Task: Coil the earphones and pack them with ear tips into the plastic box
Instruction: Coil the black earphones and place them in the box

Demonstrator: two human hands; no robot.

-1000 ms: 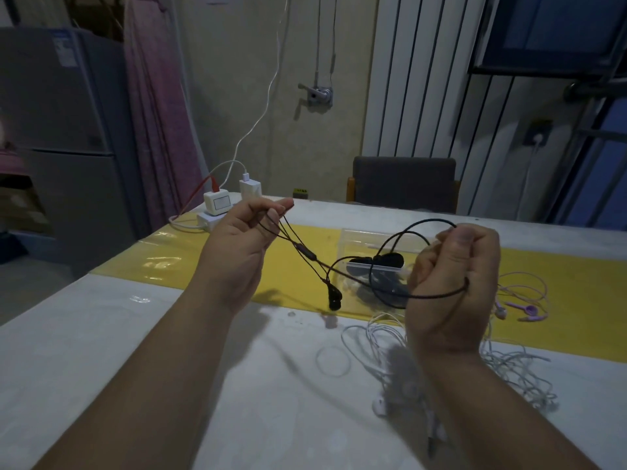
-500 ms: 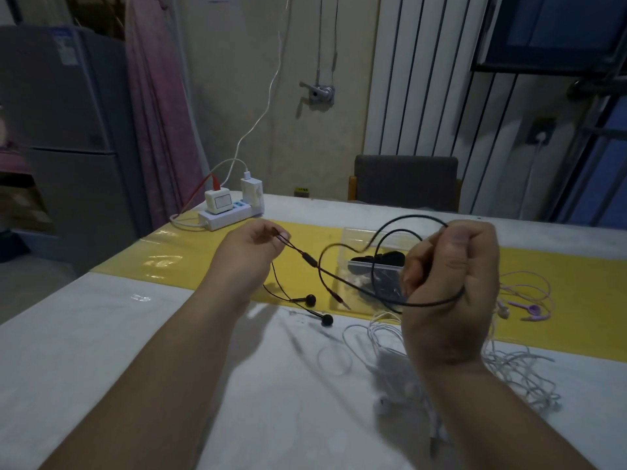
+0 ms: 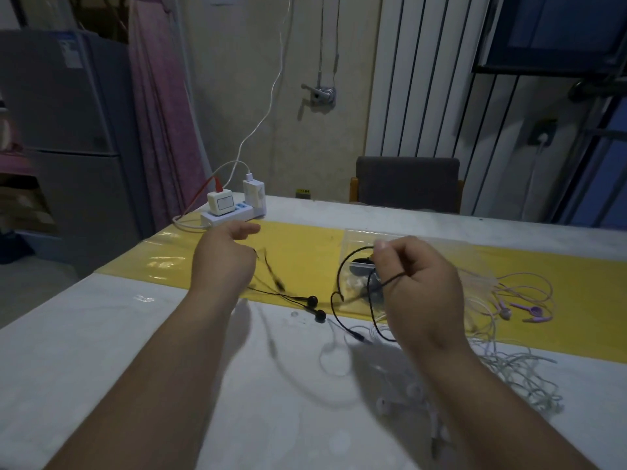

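Since 0.5 s ago both hands have dropped lower; the black buds now lie on the table. Power strip [image 3: 234, 217] sits far left w/ chargers plugged in. Left hand [image 3: 222, 262] hovers over the yellow mat [image 3: 298, 252], fingers loosely curled, cord [image 3: 271, 271] running under it; actual grip can't be told. Buds [image 3: 315, 307] rest at the mat's edge. Right hand [image 3: 419, 286] pinches loops of the cord, fingers closed. Clear box [image 3: 359, 239] behind it. White cables [image 3: 515, 374] & purple earphones [image 3: 529, 312] lie right.

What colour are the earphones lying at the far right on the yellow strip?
Light purple earphones, with a pale cable; seen best in the head view.
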